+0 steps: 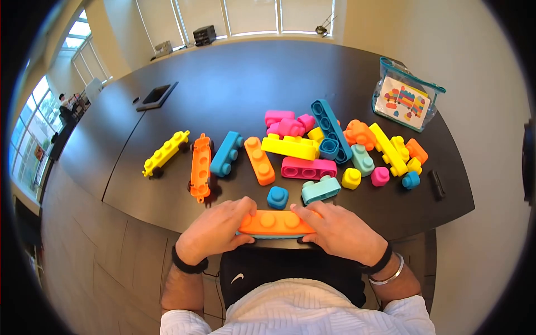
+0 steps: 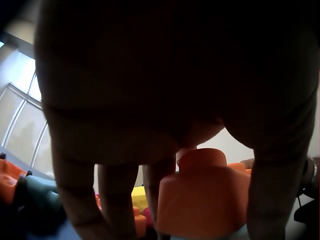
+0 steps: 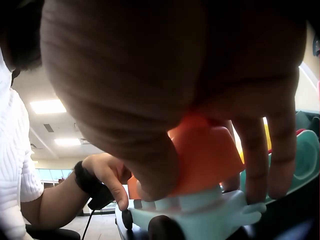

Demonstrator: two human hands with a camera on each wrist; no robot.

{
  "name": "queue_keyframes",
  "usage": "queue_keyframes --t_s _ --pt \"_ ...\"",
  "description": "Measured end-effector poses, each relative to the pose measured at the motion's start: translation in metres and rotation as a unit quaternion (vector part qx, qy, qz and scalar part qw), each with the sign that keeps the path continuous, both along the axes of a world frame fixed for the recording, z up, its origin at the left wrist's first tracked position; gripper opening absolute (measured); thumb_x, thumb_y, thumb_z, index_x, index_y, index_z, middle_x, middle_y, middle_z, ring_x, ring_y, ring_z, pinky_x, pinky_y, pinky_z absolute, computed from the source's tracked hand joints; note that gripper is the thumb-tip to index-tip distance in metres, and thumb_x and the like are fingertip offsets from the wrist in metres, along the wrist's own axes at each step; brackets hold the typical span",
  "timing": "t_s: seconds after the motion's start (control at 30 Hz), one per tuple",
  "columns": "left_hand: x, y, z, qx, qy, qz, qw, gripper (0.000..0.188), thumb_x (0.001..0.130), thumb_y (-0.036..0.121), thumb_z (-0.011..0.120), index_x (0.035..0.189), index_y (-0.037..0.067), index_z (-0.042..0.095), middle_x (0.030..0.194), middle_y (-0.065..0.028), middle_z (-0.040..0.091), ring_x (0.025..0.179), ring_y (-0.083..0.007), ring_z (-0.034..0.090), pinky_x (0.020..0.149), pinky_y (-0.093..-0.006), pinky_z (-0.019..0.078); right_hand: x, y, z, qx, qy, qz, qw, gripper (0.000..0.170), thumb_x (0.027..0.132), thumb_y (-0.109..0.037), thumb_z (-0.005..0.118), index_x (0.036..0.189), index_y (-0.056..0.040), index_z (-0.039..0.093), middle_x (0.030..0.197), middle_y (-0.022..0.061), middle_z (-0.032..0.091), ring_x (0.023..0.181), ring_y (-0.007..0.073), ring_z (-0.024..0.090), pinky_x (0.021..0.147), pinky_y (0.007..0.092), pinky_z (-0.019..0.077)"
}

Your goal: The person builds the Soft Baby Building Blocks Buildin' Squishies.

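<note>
Evidently, left hand (image 1: pixel 215 230) and right hand (image 1: pixel 346 233) grip orange block (image 1: pixel 279 228) over pale-blue base (image 3: pixel 210 219), lower centre; seating apparently calls for even pressure.

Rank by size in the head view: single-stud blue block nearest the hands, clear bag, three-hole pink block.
Largest first:
1. Clear bag
2. Three-hole pink block
3. Single-stud blue block

I'm in what looks like an office or meeting room: big dark table (image 1: pixel 223 72) with an inset panel (image 1: pixel 157 97), tall windows (image 1: pixel 36 109), ceiling lights (image 3: pixel 48 106)
</note>
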State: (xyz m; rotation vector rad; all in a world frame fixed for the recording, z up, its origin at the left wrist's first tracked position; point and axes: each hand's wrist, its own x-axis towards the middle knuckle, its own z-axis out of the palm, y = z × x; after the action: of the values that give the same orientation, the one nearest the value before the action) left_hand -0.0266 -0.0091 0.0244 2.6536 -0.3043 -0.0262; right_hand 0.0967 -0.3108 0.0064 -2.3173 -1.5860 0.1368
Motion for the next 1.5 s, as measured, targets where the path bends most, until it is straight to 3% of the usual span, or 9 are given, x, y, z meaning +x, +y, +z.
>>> queue_keyframes --t_s 0.53,0.73,0.97,1.1,1.23,1.27,1.33,1.4,1.5 --pt "0.002 0.004 0.001 -0.025 0.067 -0.003 0.997 0.056 0.087 0.016 0.093 0.122 0.005 0.051 0.129 -0.0172 0.071 0.114 -0.0479 0.069 0.091 -0.0504 0.0582 -0.001 0.009 -0.003 0.026 0.029 0.020 0.999 0.092 0.089 -0.014 0.089 0.170 -0.0109 0.045 0.133 0.0178 0.060 0.110 0.0374 0.068 0.093 0.0490 0.0572" --pt "0.010 0.001 -0.015 -0.048 0.004 -0.062 0.997 0.058 0.088 0.026 0.092 0.124 0.004 0.053 0.127 -0.0165 0.066 0.115 -0.0468 0.065 0.088 -0.0519 0.0559 -0.001 0.004 0.002 -0.041 0.058 -0.019 0.997 0.095 0.087 -0.021 0.093 0.169 -0.0133 0.046 0.141 0.0199 0.058 0.117 0.0405 0.068 0.100 0.0494 0.0576" --pt "0.012 -0.006 -0.014 -0.061 0.002 -0.039 0.997 0.079 0.081 0.060 0.092 0.118 0.003 0.054 0.138 -0.0221 0.064 0.118 -0.0479 0.064 0.095 -0.0484 0.0562 -0.003 -0.004 0.001 -0.035 0.005 -0.037 0.999 0.094 0.087 -0.034 0.094 0.166 -0.0072 0.050 0.131 0.0176 0.061 0.111 0.0359 0.069 0.093 0.0461 0.0584" --pt "0.029 0.005 -0.018 -0.148 -0.039 -0.082 0.985 0.082 0.080 0.068 0.089 0.123 0.004 0.060 0.150 -0.0209 0.063 0.129 -0.0403 0.065 0.105 -0.0443 0.0552 0.001 -0.013 0.008 -0.018 -0.033 -0.035 0.999 0.079 0.090 -0.035 0.092 0.157 -0.0088 0.060 0.128 0.0136 0.064 0.113 0.0326 0.070 0.095 0.0446 0.0573" --pt "0.035 0.010 -0.013 -0.176 -0.068 -0.048 0.981 0.043 0.108 0.040 0.078 0.122 0.002 0.064 0.150 -0.0225 0.066 0.131 -0.0371 0.068 0.109 -0.0418 0.0557 0.011 -0.021 0.018 0.069 -0.085 -0.018 0.994 0.044 0.093 -0.031 0.088 0.127 -0.0075 0.072 0.112 0.0090 0.067 0.106 0.0292 0.071 0.089 0.0419 0.0567" --pt "0.038 0.008 -0.011 -0.170 -0.077 -0.048 0.981 0.018 0.109 0.005 0.069 0.126 0.001 0.068 0.152 -0.0216 0.068 0.135 -0.0362 0.070 0.109 -0.0395 0.0572 0.012 -0.023 0.020 0.079 -0.087 -0.023 0.993 0.044 0.093 -0.031 0.088 0.127 -0.0075 0.072 0.112 0.0090 0.067 0.106 0.0292 0.071 0.089 0.0419 0.0567" --pt "0.046 0.003 -0.004 -0.148 -0.074 -0.055 0.985 0.028 0.104 -0.004 0.066 0.131 0.002 0.071 0.155 -0.0199 0.067 0.137 -0.0352 0.069 0.108 -0.0388 0.0583 0.015 -0.026 0.025 0.145 -0.092 -0.006 0.985 0.030 0.095 -0.025 0.085 0.116 -0.0071 0.073 0.106 0.0078 0.067 0.101 0.0273 0.071 0.087 0.0421 0.0561" --pt "0.054 -0.003 -0.001 -0.138 -0.051 -0.050 0.988 0.064 0.091 -0.024 0.059 0.144 0.008 0.074 0.164 -0.0150 0.063 0.140 -0.0342 0.070 0.104 -0.0371 0.0614 0.018 -0.030 0.028 0.165 -0.094 -0.007 0.982 0.028 0.095 -0.023 0.084 0.114 -0.0067 0.073 0.103 0.0078 0.067 0.099 0.0274 0.071 0.085 0.0418 0.0562" --pt "0.071 -0.011 -0.004 -0.064 -0.049 -0.097 0.992 0.066 0.090 -0.023 0.065 0.146 0.011 0.073 0.164 -0.0163 0.062 0.136 -0.0390 0.070 0.102 -0.0378 0.0640 0.021 -0.039 0.038 0.197 -0.104 -0.005 0.975 0.024 0.094 -0.021 0.083 0.109 -0.0064 0.073 0.097 0.0078 0.067 0.093 0.0277 0.071 0.082 0.0415 0.0561"
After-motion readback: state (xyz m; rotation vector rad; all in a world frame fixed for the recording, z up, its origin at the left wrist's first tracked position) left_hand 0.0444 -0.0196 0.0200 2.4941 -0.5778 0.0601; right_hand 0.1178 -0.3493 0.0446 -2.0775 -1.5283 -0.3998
